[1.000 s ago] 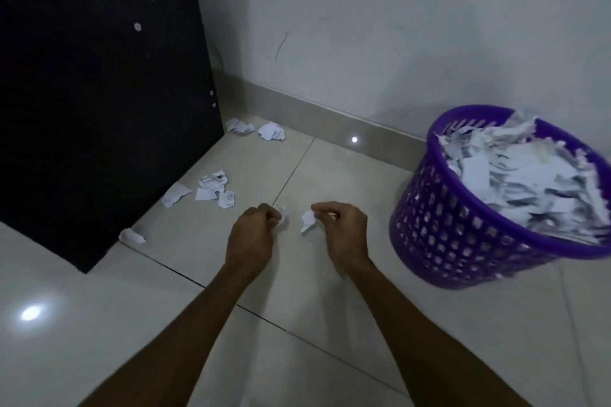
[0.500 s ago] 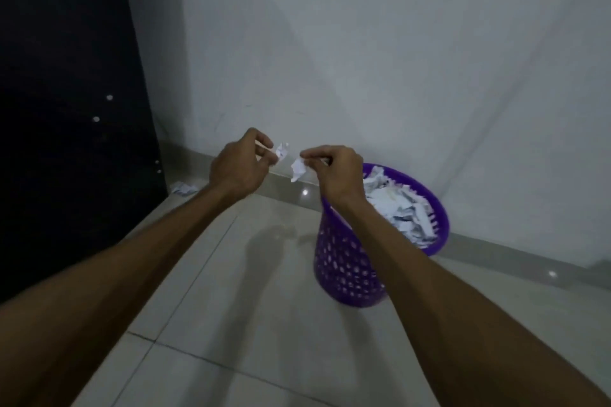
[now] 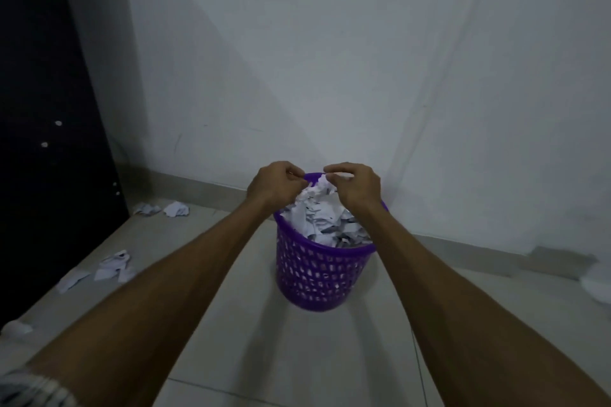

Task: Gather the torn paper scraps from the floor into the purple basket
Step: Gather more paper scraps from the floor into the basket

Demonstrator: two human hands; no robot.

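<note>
While the round purple plastic lattice basket already stands heaped with white torn paper, the job looks mostly done but not finished. Both hands hover over its rim: the left hand is pinched shut, on what I cannot tell, and the right hand pinches a small white scrap. Loose scraps remain on the tiled floor by the dark cabinet, with more near the wall.
</note>
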